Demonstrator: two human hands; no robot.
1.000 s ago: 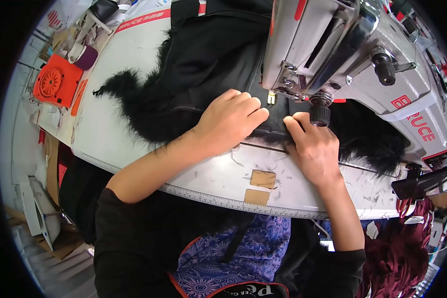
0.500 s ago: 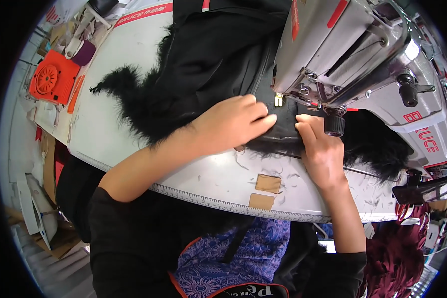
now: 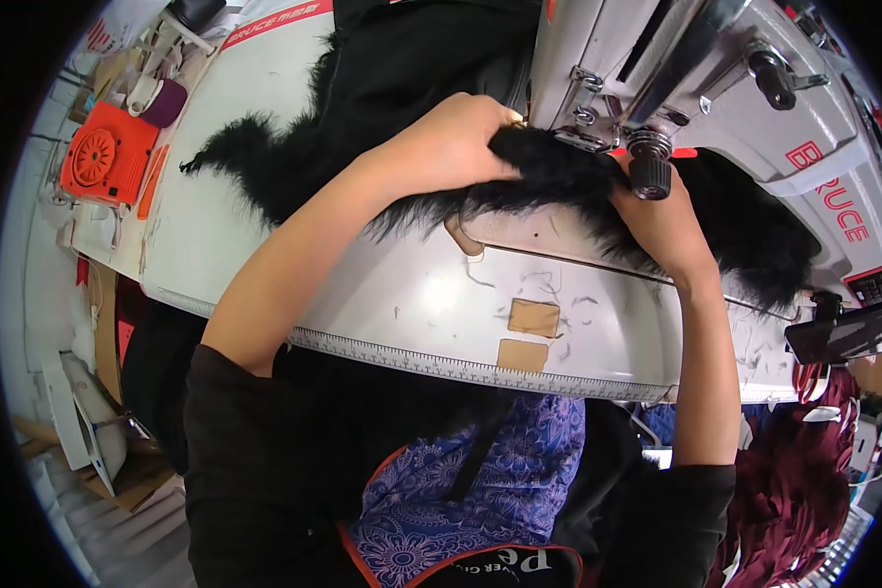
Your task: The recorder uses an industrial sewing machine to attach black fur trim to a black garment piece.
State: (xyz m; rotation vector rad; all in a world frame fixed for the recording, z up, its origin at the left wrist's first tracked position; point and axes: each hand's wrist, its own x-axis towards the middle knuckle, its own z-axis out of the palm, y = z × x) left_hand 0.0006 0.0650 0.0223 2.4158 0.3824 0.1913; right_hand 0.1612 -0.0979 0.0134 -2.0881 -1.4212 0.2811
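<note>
A black garment [image 3: 426,54] with shaggy fur trim [image 3: 559,176] lies across the bed of a sewing machine [image 3: 583,44]. My left hand [image 3: 456,142] is closed on its near edge, just left of the needle area, with the fingertips partly hidden by the fabric and the machine head. On the other side of the needle, my right hand [image 3: 657,216] grips the fur edge; the black knob [image 3: 650,176] covers part of its fingers. Between both hands the fur edge is lifted and folded up, and the presser foot is mostly hidden behind it.
An orange box-shaped device [image 3: 106,154] and a purple thread cone [image 3: 165,103] stand at the left. Two tan patches [image 3: 533,318] and loose fur lie on the white tabletop, whose front edge carries a ruler strip [image 3: 412,363]. Dark red fabric [image 3: 794,480] hangs at lower right.
Both hands have moved away from me, toward the needle. The garment's near edge has been folded up and pushed back, uncovering the machine's bed plate. The view has shifted slightly.
</note>
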